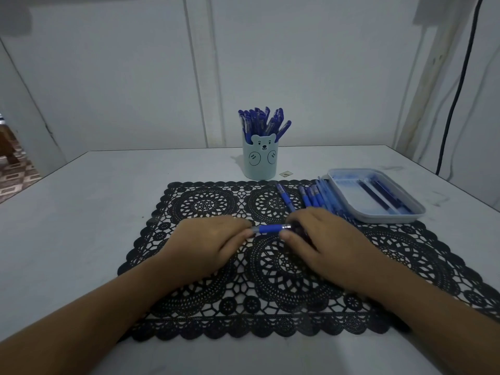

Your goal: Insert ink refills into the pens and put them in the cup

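Over the middle of the black lace mat [270, 269] both my hands hold one blue pen [270, 228] lying sideways. My left hand [208, 242] pinches its left end and my right hand [324, 239] pinches its right end at the silver tip. Behind the mat stands a pale blue bear cup [260, 161] with several blue pens [263, 123] upright in it. Several loose blue pens [311, 197] lie on the mat's far right. A grey tray [349, 196] beside them holds a few dark ink refills [378, 196].
The white table [81, 212] ends close to a white wall behind the cup. A black cable [457, 98] hangs down the wall at the right. A small scrap [286, 173] lies to the right of the cup. Tiled floor shows past the table's left edge.
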A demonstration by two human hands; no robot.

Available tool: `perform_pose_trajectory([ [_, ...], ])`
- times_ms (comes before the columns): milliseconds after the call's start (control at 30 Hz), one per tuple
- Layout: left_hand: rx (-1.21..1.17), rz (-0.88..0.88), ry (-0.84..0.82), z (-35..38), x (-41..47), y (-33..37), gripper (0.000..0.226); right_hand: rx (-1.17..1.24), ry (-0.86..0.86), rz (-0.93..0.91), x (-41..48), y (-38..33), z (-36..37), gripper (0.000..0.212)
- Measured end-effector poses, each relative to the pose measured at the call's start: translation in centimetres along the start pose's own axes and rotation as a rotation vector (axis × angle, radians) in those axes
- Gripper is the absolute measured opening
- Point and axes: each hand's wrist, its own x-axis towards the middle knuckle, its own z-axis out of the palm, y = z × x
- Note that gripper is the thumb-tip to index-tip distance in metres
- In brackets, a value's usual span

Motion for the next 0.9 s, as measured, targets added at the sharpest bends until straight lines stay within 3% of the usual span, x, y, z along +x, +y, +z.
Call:
perform_pose_trajectory([
  [100, -0.025, -0.054, 0.001, 0.1, 0.0, -0.1, 0.035, 0.069, 0.133, 0.057, 0.1, 0.9, 0.3, 0.066],
  [167, -0.012, -0.052, 0.002, 0.2, 0.0, -0.1, 0.035, 0.094, 0.110, 0.078, 0.2, 1.2, 0.4, 0.063],
  [333, -0.099, -0.049, -0.048, 0.0, -0.1, -0.1, 0.038, 0.352, 0.079, 0.053, 0.4, 0.6, 0.0, 0.025],
  [400, -0.219, -0.111, -0.095, 0.0, -0.1, -0.2, 0.043, 0.459, 0.083, 0.032, 0.3, 0.5, -0.4, 0.017],
  [567, -0.537, -0.254, -0.201, -0.2, 0.2, -0.2, 0.031, 0.440, 0.082, -0.056, 0.2, 0.6, -0.9, 0.009],
  [733, -0.435, -0.212, -0.127, 0.1, 0.0, -0.2, 0.034, 0.462, 0.098, 0.048, 0.2, 0.5, -1.1, 0.034],
  [867, -0.374, -0.202, -0.079, 0.3, -0.1, -0.4, 0.036, 0.446, -0.002, 0.041, 0.0, 0.7, -1.0, 0.004],
  [900, -0.368, -0.197, -0.064, 0.3, -0.1, -0.5, 0.036, 0.458, 0.005, 0.042, 0.0, 0.6, -1.0, 0.008],
])
